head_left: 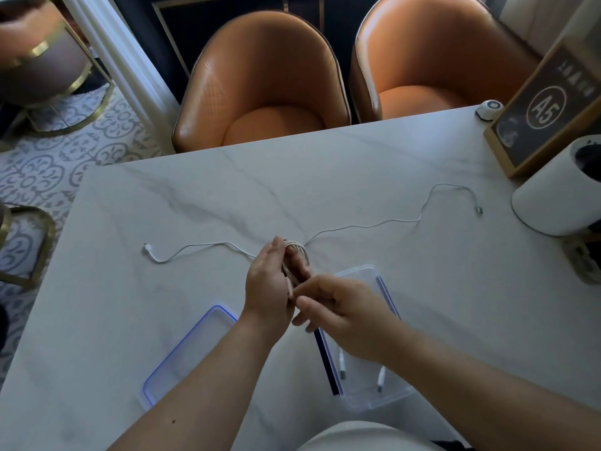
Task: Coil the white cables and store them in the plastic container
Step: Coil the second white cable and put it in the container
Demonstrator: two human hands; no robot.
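Now, a white cable (367, 225) in both hands.
Left hand (270, 288) holds the coil (296, 247) round its fingers; right hand (341, 314) pinches a strand. Loose ends lie on the table (357, 164) at ten and two o'clock, plastic container (395, 397) at five.

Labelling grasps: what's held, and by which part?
The white cable coil: looped round the fingers of the left hand; the right hand pinches its lower end.
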